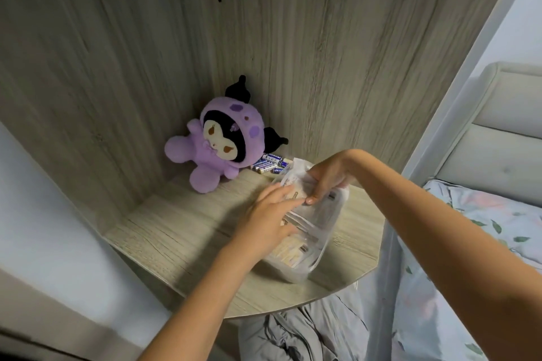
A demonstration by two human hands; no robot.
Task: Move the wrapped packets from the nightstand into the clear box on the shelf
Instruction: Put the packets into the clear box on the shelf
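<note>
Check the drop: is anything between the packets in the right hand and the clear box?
Nothing visible blocks it. The right hand pinches the wrapped packets over the clear box, which shows no lid; the left hand rests flat across its near-left part.

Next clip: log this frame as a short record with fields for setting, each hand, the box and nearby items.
setting: pale wood-grain shelf beside a bed
right hand: pinches a white wrapped packet above the box
left hand: fingers straight, over the box's open top
box: clear plastic box on the shelf, wrapped packets inside
nearby: purple plush toy in the corner; blue batteries lying loose behind the box
</note>
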